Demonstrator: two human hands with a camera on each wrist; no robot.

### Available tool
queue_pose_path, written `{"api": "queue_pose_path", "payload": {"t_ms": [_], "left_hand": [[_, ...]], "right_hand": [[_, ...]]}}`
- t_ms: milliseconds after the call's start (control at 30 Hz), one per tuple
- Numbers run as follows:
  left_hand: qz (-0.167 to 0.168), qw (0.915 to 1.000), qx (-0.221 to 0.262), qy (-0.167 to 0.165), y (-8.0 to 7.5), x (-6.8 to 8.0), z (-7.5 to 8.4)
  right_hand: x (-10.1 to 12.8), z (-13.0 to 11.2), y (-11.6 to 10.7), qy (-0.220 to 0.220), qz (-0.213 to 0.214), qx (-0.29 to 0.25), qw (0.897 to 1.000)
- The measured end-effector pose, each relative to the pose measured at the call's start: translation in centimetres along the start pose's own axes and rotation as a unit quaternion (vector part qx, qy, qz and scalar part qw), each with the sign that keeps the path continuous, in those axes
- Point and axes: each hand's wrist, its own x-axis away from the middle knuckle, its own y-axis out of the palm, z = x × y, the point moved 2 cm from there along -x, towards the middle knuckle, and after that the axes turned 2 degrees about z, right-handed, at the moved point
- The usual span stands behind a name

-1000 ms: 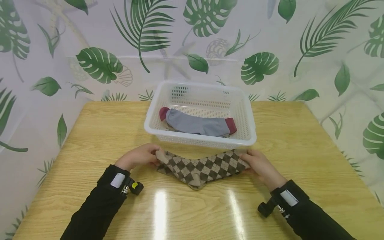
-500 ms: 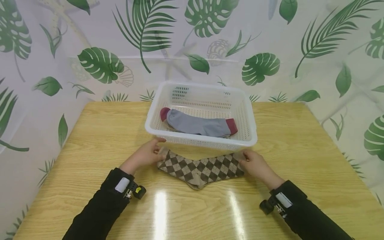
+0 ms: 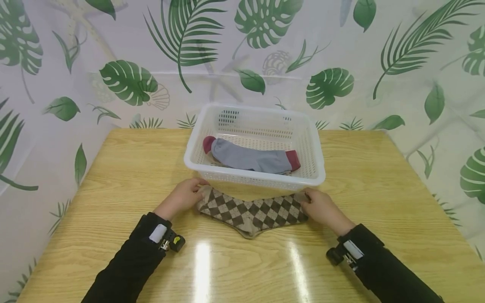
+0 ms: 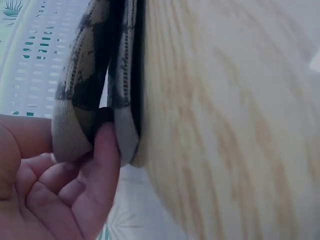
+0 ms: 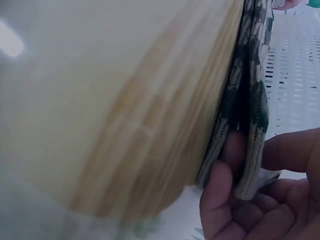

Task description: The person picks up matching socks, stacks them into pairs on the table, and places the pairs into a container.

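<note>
A pair of beige and brown argyle socks (image 3: 251,212) lies stacked in front of the basket, heel towards me. At its left end my left hand (image 3: 181,197) pinches the sock edge between thumb and fingers. The left wrist view shows two sock layers (image 4: 75,100), with a fingertip reaching between them. My right hand (image 3: 325,210) pinches the other end. In the right wrist view the two layers (image 5: 257,115) stand slightly apart, with a fingertip between them and the thumb against the upper one. Some fingertips are hidden by the fabric.
Just behind the argyle socks stands a white perforated plastic basket (image 3: 254,178). Inside it lie grey socks (image 3: 246,155) with dark red toe and cuff. The wooden table (image 3: 151,151) meets leaf-patterned cloth (image 3: 280,88) at the back and sides.
The left end of the argyle socks, earlier lifted and folded askew, now lies aligned over the lower layer. My left fingers spread out, then came back onto that end. The right hand barely moved.
</note>
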Motion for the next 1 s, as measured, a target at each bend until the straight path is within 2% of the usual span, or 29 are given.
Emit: {"api": "queue_pose_path", "payload": {"t_ms": [100, 167, 233, 300, 367, 433, 500, 567, 667, 733, 1000], "left_hand": [[0.011, 0.9995, -0.026, 0.017, 0.0, 0.8, 0.9], [0.033, 0.9952, -0.083, 0.041, 0.3, 1.7, 2.0], [0.057, 0.9844, -0.150, 0.073, 0.9, 2.7, 3.3], [0.059, 0.9690, -0.211, 0.113, 2.0, 3.7, 4.8], [0.012, 0.9568, -0.250, 0.147, 3.5, 4.7, 6.0], [-0.062, 0.9462, -0.268, 0.171, 5.0, 5.4, 6.9], [-0.129, 0.9353, -0.282, 0.170, 6.2, 5.8, 7.5], [-0.168, 0.9279, -0.292, 0.160, 7.0, 6.2, 7.6], [-0.185, 0.9207, -0.308, 0.152, 7.3, 6.3, 7.3], [-0.187, 0.9174, -0.313, 0.159, 7.2, 6.4, 6.9], [-0.213, 0.9095, -0.315, 0.168, 6.1, 6.8, 5.9]], "right_hand": [[0.9, -1.4, -0.1, -0.017, 0.026, 0.075, 0.997], [2.2, -3.0, 0.1, -0.046, 0.049, 0.140, 0.988], [3.6, -5.0, 0.5, -0.088, 0.060, 0.202, 0.974], [4.8, -6.9, 1.1, -0.128, 0.046, 0.226, 0.965], [5.5, -8.5, 1.8, -0.165, 0.005, 0.218, 0.962], [5.8, -9.5, 2.5, -0.196, -0.046, 0.198, 0.959], [5.8, -10.1, 3.2, -0.213, -0.098, 0.179, 0.955], [5.9, -10.1, 3.8, -0.226, -0.139, 0.171, 0.949], [5.9, -9.8, 4.3, -0.230, -0.175, 0.181, 0.940], [5.9, -9.4, 4.3, -0.236, -0.188, 0.189, 0.935], [6.3, -7.7, 4.6, -0.266, -0.199, 0.210, 0.919]]}}
